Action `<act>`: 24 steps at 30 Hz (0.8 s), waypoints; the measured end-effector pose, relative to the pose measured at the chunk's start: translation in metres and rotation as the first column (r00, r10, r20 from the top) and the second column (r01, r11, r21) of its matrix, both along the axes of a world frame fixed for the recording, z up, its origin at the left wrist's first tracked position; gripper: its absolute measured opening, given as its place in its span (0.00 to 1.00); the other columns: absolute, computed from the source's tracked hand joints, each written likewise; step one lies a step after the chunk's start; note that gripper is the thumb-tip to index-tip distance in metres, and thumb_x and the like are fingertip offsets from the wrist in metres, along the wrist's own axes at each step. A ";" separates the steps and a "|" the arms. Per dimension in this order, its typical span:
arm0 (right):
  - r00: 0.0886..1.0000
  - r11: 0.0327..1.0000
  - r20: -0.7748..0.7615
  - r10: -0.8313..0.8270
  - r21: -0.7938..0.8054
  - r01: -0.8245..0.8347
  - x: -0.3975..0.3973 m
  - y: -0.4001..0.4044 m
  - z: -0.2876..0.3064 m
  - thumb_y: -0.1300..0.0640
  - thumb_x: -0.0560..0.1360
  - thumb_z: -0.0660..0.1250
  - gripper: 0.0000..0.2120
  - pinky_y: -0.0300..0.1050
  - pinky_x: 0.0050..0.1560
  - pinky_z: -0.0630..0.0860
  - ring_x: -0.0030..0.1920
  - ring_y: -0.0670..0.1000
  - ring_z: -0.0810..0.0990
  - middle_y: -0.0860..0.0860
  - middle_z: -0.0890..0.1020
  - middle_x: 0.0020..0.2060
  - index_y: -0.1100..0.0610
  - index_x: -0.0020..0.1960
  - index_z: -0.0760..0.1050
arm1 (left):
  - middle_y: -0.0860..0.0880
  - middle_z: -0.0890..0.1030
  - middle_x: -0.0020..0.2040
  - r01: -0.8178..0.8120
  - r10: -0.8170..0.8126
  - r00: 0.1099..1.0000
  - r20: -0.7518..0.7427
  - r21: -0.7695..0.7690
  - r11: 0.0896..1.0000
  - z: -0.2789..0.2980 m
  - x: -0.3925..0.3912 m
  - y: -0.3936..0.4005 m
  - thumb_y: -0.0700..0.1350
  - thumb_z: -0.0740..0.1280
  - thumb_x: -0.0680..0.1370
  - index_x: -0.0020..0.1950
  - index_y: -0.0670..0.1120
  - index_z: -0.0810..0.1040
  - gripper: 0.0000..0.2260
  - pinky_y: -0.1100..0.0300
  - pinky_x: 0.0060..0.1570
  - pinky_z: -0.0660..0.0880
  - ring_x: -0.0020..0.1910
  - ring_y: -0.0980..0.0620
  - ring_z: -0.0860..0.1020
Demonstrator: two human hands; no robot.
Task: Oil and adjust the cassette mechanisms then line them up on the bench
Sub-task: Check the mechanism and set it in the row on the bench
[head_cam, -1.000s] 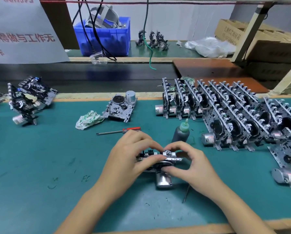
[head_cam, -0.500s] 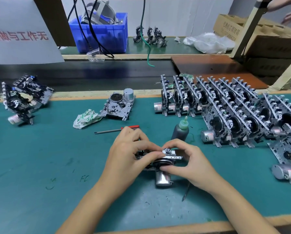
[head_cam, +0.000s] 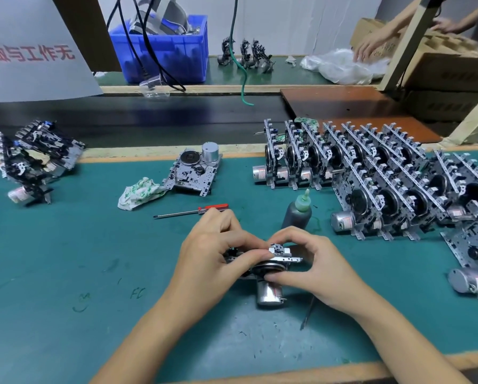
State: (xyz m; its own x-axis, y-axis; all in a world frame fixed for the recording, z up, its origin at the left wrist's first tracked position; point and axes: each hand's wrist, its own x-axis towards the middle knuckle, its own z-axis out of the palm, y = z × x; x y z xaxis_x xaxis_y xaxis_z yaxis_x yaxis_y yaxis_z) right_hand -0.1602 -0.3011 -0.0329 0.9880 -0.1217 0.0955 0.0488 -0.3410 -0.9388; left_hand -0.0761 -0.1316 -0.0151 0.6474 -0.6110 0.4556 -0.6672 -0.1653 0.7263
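On the green bench mat [head_cam: 66, 273], the lined-up mechanisms [head_cam: 370, 178] stand in rows at about 2 o'clock from our hands, so we judge the finished unit must travel that way, past the oil bottle [head_cam: 297, 214] at 12 o'clock. Our left hand [head_cam: 212, 256] and right hand [head_cam: 315, 264] are together, both clamped on the cassette mechanism [head_cam: 271, 270]. Its long axis runs from 9 to 3 o'clock, and its motor [head_cam: 269, 293] points to 6 o'clock; the right hand is nearer to the rows.
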 end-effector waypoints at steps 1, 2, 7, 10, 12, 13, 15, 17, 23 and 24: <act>1.000 1.000 -0.010 0.002 -0.017 -0.002 0.000 -0.001 0.001 0.56 0.62 0.77 0.14 0.41 0.51 0.75 0.46 0.46 0.81 0.45 0.82 0.44 0.45 0.45 0.79 | 0.56 0.68 0.32 0.005 -0.005 1.000 -0.003 -0.001 1.000 0.000 0.000 0.000 0.56 0.68 0.71 0.42 0.55 0.85 0.08 0.69 0.39 0.63 0.39 0.59 0.68; 1.000 1.000 -0.014 0.001 -0.023 -0.001 0.000 -0.001 0.001 0.56 0.63 0.77 0.14 0.40 0.51 0.75 0.46 0.46 0.81 0.45 0.82 0.44 0.45 0.45 0.79 | 0.56 0.67 0.32 0.008 -0.008 1.000 -0.006 -0.001 1.000 0.000 0.000 0.000 0.56 0.68 0.70 0.41 0.54 0.85 0.08 0.69 0.39 0.63 0.38 0.59 0.68; 0.999 1.000 -0.021 -0.026 -0.004 0.026 -0.008 0.005 -0.003 0.58 0.66 0.77 0.16 0.38 0.54 0.73 0.50 0.45 0.80 0.43 0.83 0.46 0.46 0.50 0.78 | 0.56 0.67 0.31 -0.012 0.013 1.000 -0.022 0.009 1.000 0.001 -0.001 0.000 0.52 0.72 0.69 0.41 0.55 0.85 0.03 0.69 0.39 0.63 0.38 0.59 0.68; 0.992 0.948 0.022 -0.128 -0.290 0.129 -0.018 0.000 -0.007 0.47 0.65 0.77 0.18 0.36 0.57 0.70 0.54 0.40 0.76 0.37 0.79 0.48 0.39 0.53 0.76 | 0.53 0.68 0.31 0.003 -0.003 0.998 -0.056 0.011 1.000 0.002 -0.001 0.000 0.50 0.72 0.69 0.40 0.56 0.85 0.03 0.69 0.39 0.63 0.38 0.58 0.68; 0.970 0.825 0.153 -0.190 -0.511 0.242 -0.025 -0.003 -0.006 0.39 0.66 0.70 0.16 0.36 0.52 0.69 0.50 0.39 0.74 0.36 0.79 0.43 0.42 0.52 0.78 | 0.51 0.70 0.33 -0.001 0.001 0.997 -0.080 0.003 1.000 0.002 -0.001 0.000 0.50 0.72 0.69 0.41 0.56 0.85 0.03 0.69 0.39 0.63 0.39 0.58 0.68; 0.960 0.768 0.211 -0.187 -0.578 0.276 -0.028 -0.004 -0.007 0.39 0.68 0.67 0.16 0.39 0.49 0.70 0.47 0.41 0.74 0.37 0.78 0.40 0.47 0.49 0.80 | 0.52 0.69 0.32 -0.008 0.008 0.997 -0.082 -0.001 1.000 0.001 -0.002 0.000 0.50 0.72 0.69 0.41 0.56 0.85 0.03 0.69 0.39 0.63 0.39 0.58 0.69; 0.949 0.672 0.288 -0.131 -0.677 0.299 -0.031 -0.005 -0.010 0.41 0.70 0.64 0.16 0.41 0.44 0.69 0.42 0.46 0.73 0.43 0.78 0.35 0.54 0.41 0.80 | 0.54 0.69 0.32 -0.019 0.019 0.997 -0.071 -0.003 1.000 0.001 -0.002 0.000 0.50 0.73 0.69 0.40 0.55 0.85 0.03 0.69 0.39 0.63 0.38 0.58 0.68; 0.947 0.612 0.312 -0.082 -0.734 0.295 -0.032 -0.006 -0.013 0.44 0.71 0.64 0.16 0.40 0.43 0.68 0.41 0.48 0.73 0.45 0.77 0.32 0.56 0.38 0.79 | 0.54 0.69 0.32 -0.022 0.022 0.997 -0.073 0.000 1.000 0.000 -0.002 -0.001 0.51 0.72 0.69 0.40 0.55 0.85 0.03 0.68 0.39 0.64 0.38 0.58 0.69; 0.944 0.589 0.328 -0.038 -0.756 0.286 -0.027 -0.009 -0.009 0.44 0.72 0.63 0.16 0.36 0.44 0.64 0.40 0.48 0.72 0.44 0.77 0.32 0.56 0.35 0.77 | 0.53 0.69 0.32 -0.014 0.015 0.996 -0.085 0.007 1.000 0.001 -0.002 0.000 0.51 0.72 0.69 0.40 0.55 0.85 0.03 0.67 0.39 0.64 0.38 0.57 0.68; 0.948 0.594 0.314 -0.040 -0.756 0.276 -0.026 -0.009 -0.008 0.43 0.72 0.63 0.16 0.36 0.43 0.64 0.40 0.48 0.72 0.44 0.76 0.32 0.55 0.35 0.77 | 0.52 0.69 0.32 -0.013 0.013 0.996 -0.090 0.006 1.000 0.001 -0.002 0.000 0.51 0.72 0.69 0.40 0.55 0.85 0.03 0.67 0.39 0.64 0.38 0.56 0.69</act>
State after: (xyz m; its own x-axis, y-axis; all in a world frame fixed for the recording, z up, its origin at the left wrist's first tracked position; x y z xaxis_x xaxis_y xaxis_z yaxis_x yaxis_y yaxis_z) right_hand -0.1864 -0.3096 -0.0411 0.8885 -0.0352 0.4576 0.0989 -0.9590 -0.2657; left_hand -0.0780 -0.1318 -0.0136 0.6935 -0.6045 0.3920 -0.5968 -0.1772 0.7826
